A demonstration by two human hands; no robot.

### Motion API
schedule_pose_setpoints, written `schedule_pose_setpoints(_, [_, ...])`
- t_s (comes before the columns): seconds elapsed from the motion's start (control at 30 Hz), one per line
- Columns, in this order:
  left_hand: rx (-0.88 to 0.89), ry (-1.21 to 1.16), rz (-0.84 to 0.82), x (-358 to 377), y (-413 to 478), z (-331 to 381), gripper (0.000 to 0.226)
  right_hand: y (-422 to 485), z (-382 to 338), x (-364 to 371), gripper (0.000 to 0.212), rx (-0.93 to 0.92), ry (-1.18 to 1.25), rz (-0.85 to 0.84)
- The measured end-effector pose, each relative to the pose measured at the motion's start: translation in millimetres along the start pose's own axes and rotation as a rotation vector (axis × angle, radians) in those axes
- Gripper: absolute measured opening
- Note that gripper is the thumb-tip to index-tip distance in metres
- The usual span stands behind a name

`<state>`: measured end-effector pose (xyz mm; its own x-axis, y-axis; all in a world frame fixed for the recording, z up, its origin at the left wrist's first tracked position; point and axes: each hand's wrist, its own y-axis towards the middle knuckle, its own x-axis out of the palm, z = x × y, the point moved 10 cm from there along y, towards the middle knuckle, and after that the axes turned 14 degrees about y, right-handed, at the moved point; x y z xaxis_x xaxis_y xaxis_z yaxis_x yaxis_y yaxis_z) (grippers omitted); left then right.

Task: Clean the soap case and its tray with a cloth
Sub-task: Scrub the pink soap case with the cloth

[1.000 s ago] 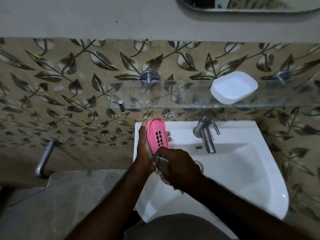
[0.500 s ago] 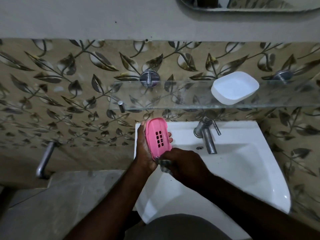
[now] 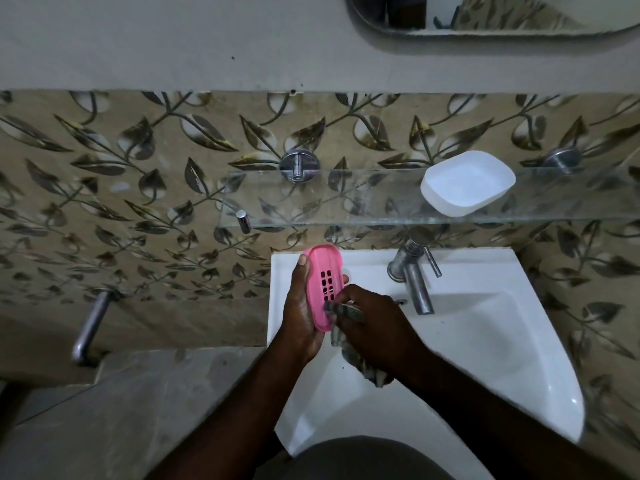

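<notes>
Tray (image 3: 323,282) long axis toward wall (image 3: 138,202) | left fingers (image 3: 301,271) grip it | right fingers (image 3: 349,296) clutch cloth (image 3: 360,365)

white sink (image 3: 502,358), steel tap (image 3: 417,289), glass shelf (image 3: 346,199) above, leaf-patterned tiles (image 3: 104,185).

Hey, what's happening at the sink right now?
A person is cleaning over the white sink. The left hand holds the pink slotted tray, and the right hand grips a grey cloth, pressing it against the tray's lower part. The white soap case sits on the glass shelf above, touched by neither hand.
</notes>
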<state>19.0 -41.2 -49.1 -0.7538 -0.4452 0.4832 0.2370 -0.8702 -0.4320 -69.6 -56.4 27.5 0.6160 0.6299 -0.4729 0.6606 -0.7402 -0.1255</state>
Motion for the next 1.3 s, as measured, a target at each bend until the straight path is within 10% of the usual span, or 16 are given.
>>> schedule_pose_setpoints(0.3, [0.066, -0.019, -0.025, 9, -1, 17, 0.11, 9, -7, -22, 0.015, 0.03, -0.185, 0.079])
schedule_pose_setpoints(0.83, [0.099, 0.043, 0.103, -9, 0, 24, 0.088, -13, -21, 26, 0.01, -0.128, 0.037, -0.094])
schedule_pose_setpoints(1.13, [0.072, 0.157, 0.112, -11, -3, 17, 0.084, 9, 4, 3, 0.022, -0.164, -0.351, -0.051])
schedule_pose_setpoints(1.3, [0.039, 0.164, 0.071, -5, -1, 22, 0.087, 7, 7, -7, 0.006, -0.016, 0.016, 0.118])
